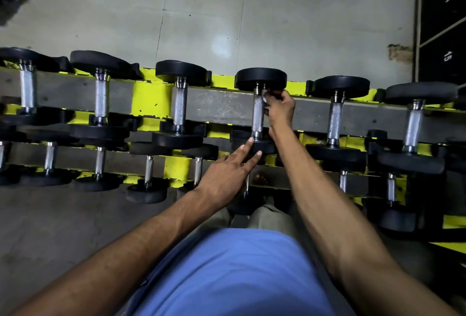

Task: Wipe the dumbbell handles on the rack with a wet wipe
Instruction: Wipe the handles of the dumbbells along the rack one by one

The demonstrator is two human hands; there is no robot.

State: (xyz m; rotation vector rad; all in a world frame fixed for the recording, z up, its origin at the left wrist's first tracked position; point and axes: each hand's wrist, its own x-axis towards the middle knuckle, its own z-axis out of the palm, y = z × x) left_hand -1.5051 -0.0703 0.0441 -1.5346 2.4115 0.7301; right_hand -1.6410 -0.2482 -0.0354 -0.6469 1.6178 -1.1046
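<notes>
Right grip (pixel 280 110) pinches the wet wipe (pixel 264 95) against the dumbbell handle (pixel 258 117); left grip (pixel 227 173), fingers straight, touches its near head (pixel 267 145).

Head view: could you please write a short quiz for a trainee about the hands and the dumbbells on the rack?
1. Where on the handle does the right hand hold the wipe? A: near end. B: middle. C: far end.
2. True or false: the left hand has straight fingers and touches the same dumbbell.
3. Counted from the left in the upper row of the rack, which dumbbell is it?
Key: 1 C. 2 True. 3 The fourth.
</notes>
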